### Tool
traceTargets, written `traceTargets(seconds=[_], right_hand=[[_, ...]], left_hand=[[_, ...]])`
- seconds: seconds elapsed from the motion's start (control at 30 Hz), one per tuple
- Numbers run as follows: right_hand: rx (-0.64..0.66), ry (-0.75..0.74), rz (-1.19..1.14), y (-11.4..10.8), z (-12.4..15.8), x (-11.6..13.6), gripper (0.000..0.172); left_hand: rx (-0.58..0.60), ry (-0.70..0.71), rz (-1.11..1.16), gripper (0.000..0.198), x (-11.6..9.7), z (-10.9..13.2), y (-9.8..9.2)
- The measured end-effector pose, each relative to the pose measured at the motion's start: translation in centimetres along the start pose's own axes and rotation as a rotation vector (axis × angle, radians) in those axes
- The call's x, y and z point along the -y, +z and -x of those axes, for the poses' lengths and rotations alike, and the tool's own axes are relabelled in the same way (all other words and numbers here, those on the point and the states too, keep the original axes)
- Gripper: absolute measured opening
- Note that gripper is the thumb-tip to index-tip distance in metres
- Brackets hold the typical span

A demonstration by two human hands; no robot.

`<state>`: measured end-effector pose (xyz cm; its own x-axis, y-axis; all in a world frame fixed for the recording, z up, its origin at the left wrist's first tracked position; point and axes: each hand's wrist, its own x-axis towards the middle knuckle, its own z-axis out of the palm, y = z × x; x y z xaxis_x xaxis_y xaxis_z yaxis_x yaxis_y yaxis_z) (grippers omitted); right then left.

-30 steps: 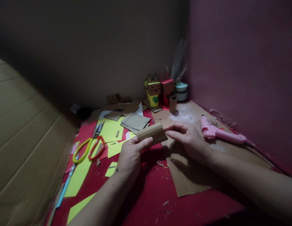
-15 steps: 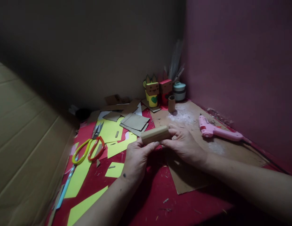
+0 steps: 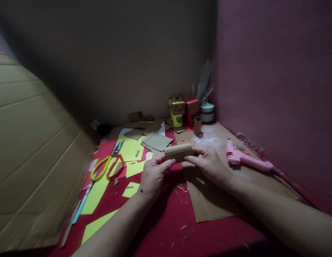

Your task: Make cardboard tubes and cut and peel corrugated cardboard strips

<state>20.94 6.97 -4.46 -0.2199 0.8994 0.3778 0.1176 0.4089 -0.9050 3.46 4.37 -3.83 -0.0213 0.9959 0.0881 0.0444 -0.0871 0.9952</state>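
Just above the middle of the frame, a small folded cardboard block is held off the red table between both hands. The left hand pinches its left end, thumb in front and fingers behind. The right hand grips the right end the same way, over a brown sheet lying on the table.

The block looks light and hollow, stiff along its folds but easy to crush on its flat faces. Its matte surface should not slip. The ends and edges, where the fingers already sit, seem the safest places to hold it, with light pressure.

Yellow and orange scissors lie left of centre among yellow paper scraps. A pink glue gun lies at right. Toward the far corner stand two box figures and a short tube. A big cardboard panel fills the left.

No brand, label or writing can be read; the yellow figure bears only a green heart
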Motion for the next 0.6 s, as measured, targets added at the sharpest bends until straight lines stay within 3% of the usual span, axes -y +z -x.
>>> traceTargets(seconds=[0.17,0.37,0.6], right_hand=[[0.038,0.055,-0.162,-0.2,0.0,-0.2,0.018],[0.046,0.049,-0.142,-0.1,0.4,0.3,0.019],[0.065,0.053,-0.169,0.4,0.8,1.5,0.017]], left_hand=[[0.050,-0.043,0.082,0.031,-0.1,0.1,0.3],[0.093,0.003,0.127,0.035,0.1,0.1,0.9],[0.059,0.040,0.172,0.033,-0.2,0.6,1.4]])
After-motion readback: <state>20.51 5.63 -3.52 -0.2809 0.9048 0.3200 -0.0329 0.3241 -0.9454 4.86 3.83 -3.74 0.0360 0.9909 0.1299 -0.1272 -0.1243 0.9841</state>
